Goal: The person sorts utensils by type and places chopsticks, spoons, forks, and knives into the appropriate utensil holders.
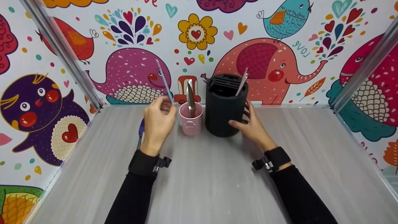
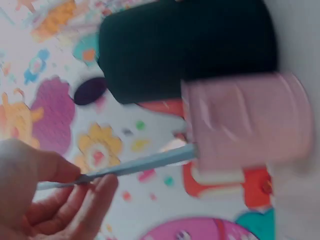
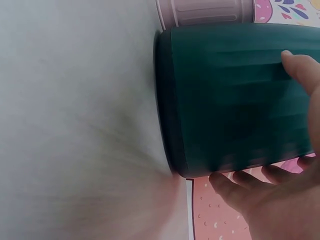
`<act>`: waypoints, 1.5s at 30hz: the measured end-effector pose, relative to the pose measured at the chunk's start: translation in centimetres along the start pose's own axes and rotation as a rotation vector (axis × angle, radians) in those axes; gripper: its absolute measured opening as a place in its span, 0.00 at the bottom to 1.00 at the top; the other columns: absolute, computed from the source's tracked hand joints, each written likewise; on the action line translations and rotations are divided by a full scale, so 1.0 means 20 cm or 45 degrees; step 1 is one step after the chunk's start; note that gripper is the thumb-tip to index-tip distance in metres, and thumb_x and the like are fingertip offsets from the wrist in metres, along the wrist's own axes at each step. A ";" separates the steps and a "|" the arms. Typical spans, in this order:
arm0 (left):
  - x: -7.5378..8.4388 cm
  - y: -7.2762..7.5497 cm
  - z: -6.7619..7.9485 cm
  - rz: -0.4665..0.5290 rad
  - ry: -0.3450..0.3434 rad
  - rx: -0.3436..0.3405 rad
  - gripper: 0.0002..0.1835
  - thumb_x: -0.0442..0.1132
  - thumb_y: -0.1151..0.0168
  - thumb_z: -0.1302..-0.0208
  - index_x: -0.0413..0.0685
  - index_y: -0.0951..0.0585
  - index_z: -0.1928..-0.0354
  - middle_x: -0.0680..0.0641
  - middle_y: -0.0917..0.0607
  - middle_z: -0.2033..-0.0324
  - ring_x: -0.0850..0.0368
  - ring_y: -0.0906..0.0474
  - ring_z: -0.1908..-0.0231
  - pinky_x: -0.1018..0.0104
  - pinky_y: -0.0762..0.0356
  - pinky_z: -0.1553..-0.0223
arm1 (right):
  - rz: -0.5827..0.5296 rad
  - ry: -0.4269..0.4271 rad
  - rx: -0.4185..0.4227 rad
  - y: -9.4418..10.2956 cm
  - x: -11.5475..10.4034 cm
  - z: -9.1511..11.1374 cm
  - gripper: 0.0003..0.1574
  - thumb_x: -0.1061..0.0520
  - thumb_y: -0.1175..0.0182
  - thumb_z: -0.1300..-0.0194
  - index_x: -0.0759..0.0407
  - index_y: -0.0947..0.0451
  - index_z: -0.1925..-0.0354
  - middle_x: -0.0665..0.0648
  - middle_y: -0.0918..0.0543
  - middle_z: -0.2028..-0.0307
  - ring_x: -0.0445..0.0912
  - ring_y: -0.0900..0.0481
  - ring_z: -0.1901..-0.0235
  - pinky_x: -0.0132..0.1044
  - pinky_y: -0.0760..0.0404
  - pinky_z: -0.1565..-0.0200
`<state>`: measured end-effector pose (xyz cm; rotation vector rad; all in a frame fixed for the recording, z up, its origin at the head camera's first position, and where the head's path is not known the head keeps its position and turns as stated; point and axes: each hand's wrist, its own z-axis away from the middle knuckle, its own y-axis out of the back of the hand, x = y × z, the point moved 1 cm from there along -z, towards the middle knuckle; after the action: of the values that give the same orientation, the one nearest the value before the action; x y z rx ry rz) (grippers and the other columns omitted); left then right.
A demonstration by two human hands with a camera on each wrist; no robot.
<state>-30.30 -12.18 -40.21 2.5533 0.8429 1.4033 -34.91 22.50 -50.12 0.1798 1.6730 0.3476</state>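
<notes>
Worktop [image 1: 205,180] inspected. A black holder [image 1: 222,115] stands on its far side, just to the right of a pink cup [image 1: 192,128]; whether the two touch cannot be settled.

Left grip [image 1: 159,121]: closed in a pinch on a slim blue stick [image 2: 145,162], which leans over the left side of the cup. Its lower end meets the line of the cup's rim in the left wrist view; whether it sits inside or in front of the rim cannot be determined, and the head view shows it blurred.

Right grip [image 1: 253,126]: wrapped around the right side of the black holder, thumb on the near face, fingers on the far right. The holder appears to be steadied rather than lifted.

Contents: a pointed metal blade [image 1: 190,93] stands in the cup; a pale pink stick [image 1: 242,82] leans out of the holder's top at the right.

Assessment: the step in hand is judged to be handling the blue stick at the cup, with the holder braced. The next move calls for a firm pinch and a path clear of the rim and the adjacent blade, while the right grip secures the holder. Knocking the light-looking cup is the main risk.
</notes>
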 end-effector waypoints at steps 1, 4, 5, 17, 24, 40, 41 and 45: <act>0.03 -0.02 0.01 0.029 -0.034 -0.001 0.09 0.31 0.29 0.30 0.34 0.12 0.52 0.38 0.08 0.61 0.49 0.08 0.63 0.60 0.08 0.57 | 0.007 -0.007 0.003 0.00 0.00 0.00 0.76 0.39 0.22 0.32 0.34 0.65 0.09 0.53 0.53 0.09 0.57 0.48 0.11 0.61 0.40 0.15; 0.13 -0.09 0.02 0.092 -0.097 -0.011 0.09 0.32 0.28 0.30 0.34 0.12 0.52 0.39 0.08 0.60 0.51 0.07 0.62 0.65 0.08 0.57 | 0.021 -0.015 0.000 0.01 0.00 0.01 0.76 0.40 0.22 0.32 0.35 0.65 0.09 0.54 0.53 0.09 0.58 0.48 0.11 0.62 0.39 0.15; 0.16 -0.11 0.02 0.110 -0.112 -0.013 0.09 0.33 0.28 0.29 0.34 0.12 0.52 0.40 0.08 0.59 0.52 0.07 0.62 0.66 0.08 0.57 | 0.029 -0.018 -0.002 0.01 0.00 0.01 0.75 0.40 0.22 0.31 0.36 0.65 0.09 0.54 0.53 0.09 0.59 0.47 0.11 0.62 0.39 0.15; 0.50 -0.37 -0.11 0.246 -0.325 -0.066 0.12 0.38 0.30 0.24 0.37 0.10 0.47 0.43 0.06 0.58 0.58 0.08 0.61 0.70 0.10 0.54 | 0.083 -0.019 0.015 0.01 -0.02 0.01 0.74 0.38 0.23 0.31 0.38 0.64 0.09 0.58 0.50 0.10 0.63 0.42 0.13 0.64 0.31 0.20; 0.57 -0.45 -0.16 0.183 -0.355 -0.090 0.10 0.38 0.31 0.23 0.40 0.10 0.49 0.46 0.06 0.57 0.59 0.08 0.60 0.71 0.11 0.54 | 0.071 -0.014 0.010 0.01 -0.02 0.01 0.73 0.38 0.23 0.31 0.38 0.62 0.09 0.58 0.49 0.10 0.64 0.41 0.14 0.65 0.31 0.20; 0.43 -0.67 -0.13 -0.102 -0.269 -0.326 0.10 0.41 0.33 0.21 0.46 0.09 0.49 0.49 0.04 0.56 0.54 0.07 0.53 0.59 0.12 0.47 | 0.097 0.030 0.046 0.02 -0.01 0.00 0.71 0.43 0.23 0.30 0.41 0.59 0.09 0.62 0.43 0.13 0.67 0.35 0.17 0.66 0.27 0.22; 0.43 -0.68 -0.12 -0.122 -0.259 -0.335 0.10 0.41 0.34 0.21 0.46 0.09 0.48 0.49 0.04 0.55 0.53 0.07 0.53 0.58 0.11 0.47 | 0.096 0.034 0.046 0.02 -0.01 0.00 0.70 0.44 0.23 0.30 0.41 0.58 0.09 0.63 0.43 0.13 0.67 0.35 0.17 0.66 0.27 0.23; 0.43 -0.68 -0.12 -0.246 -0.259 -0.379 0.12 0.44 0.36 0.19 0.48 0.09 0.46 0.47 0.04 0.53 0.50 0.06 0.52 0.54 0.11 0.48 | 0.103 0.042 0.042 0.03 -0.03 0.00 0.69 0.45 0.23 0.30 0.42 0.57 0.09 0.63 0.41 0.14 0.67 0.33 0.18 0.65 0.27 0.23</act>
<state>-34.26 3.22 -37.24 2.2741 0.7582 1.0978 -34.92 22.81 -49.47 0.2682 1.7084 0.3852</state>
